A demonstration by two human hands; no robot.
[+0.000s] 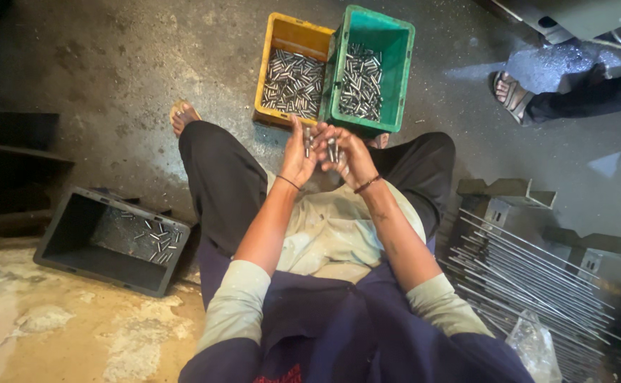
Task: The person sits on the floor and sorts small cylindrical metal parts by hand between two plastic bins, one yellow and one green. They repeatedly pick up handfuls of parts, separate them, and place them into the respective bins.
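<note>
Fingers of both hands — left hand (298,157), right hand (349,154) — close around small metal pins (332,149); best gripped firmly above the green crate (394,64) so none drop.

— What's listed on the floor (126,64), apart from the work in hand?

— One yellow crate (276,50), metal pins inside, touching a green crate (396,64) on its right, likewise filled; both at the far edge. One dark grey crate (76,230), tipped on its side by the left edge, a few pins loose in it.

— And the right side?

— A bundle of long thin metal rods (523,276) near the right edge, grey metal brackets (506,190) just behind them, a clear plastic bag (534,347) at the near end. Another person's sandalled foot (510,93), far right corner.
</note>
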